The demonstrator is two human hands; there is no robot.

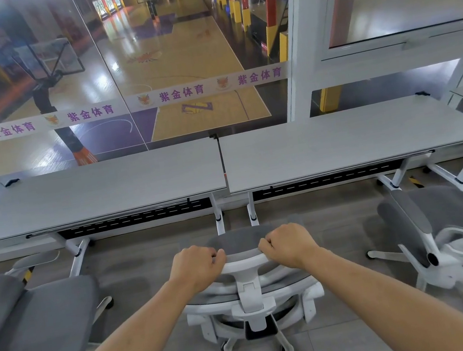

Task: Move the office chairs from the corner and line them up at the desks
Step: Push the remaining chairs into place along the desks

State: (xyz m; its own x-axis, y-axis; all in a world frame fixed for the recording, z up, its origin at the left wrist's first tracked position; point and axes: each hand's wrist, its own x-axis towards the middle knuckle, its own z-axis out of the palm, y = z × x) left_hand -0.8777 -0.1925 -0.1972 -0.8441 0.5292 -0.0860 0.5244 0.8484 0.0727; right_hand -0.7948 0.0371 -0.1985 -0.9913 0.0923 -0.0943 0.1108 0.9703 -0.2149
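Both hands, left point(197, 262) and right point(287, 244), grip the middle office chair's headrest point(240, 245), short of the desks point(341, 141), two chairs flanking.

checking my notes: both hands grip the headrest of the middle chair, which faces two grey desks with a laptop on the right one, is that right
Not quite. The head view shows no laptop; the right desk carries nothing visible. The rest holds: left hand and right hand grip the middle chair's headrest, facing two grey desks.

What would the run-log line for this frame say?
left hand: grips headrest | right hand: grips headrest | middle chair: faces seam between desks | side chairs: one each side
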